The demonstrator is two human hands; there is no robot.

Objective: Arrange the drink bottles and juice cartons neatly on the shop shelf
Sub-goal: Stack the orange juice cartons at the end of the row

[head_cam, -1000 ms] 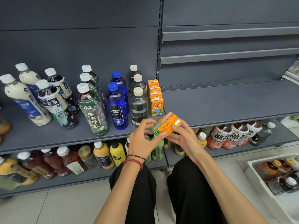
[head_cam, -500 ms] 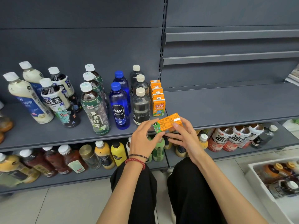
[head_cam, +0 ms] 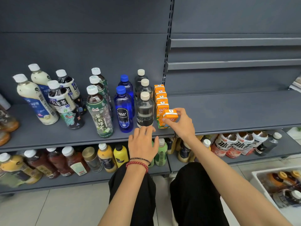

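— The fingers (head_cam: pixel 178 110): what have they got?
— Those of the right hand (head_cam: pixel 183 125) pinch an orange juice carton (head_cam: pixel 171 114), tilted and raised, just in front of the carton row (head_cam: pixel 160 97). The left hand (head_cam: pixel 142 145) hovers at the shelf (head_cam: pixel 228 110) edge with its fingers relaxed, holding nothing.
— Any labels, biggest things first?
— On the shelf, the green tea bottle (head_cam: pixel 100 116) carries Chinese script. The blue bottle (head_cam: pixel 123 111) reads "BOLSA SODA". The dark bottle (head_cam: pixel 145 111) shows "REST". The row's front carton shows "Qo", with the rest hidden.
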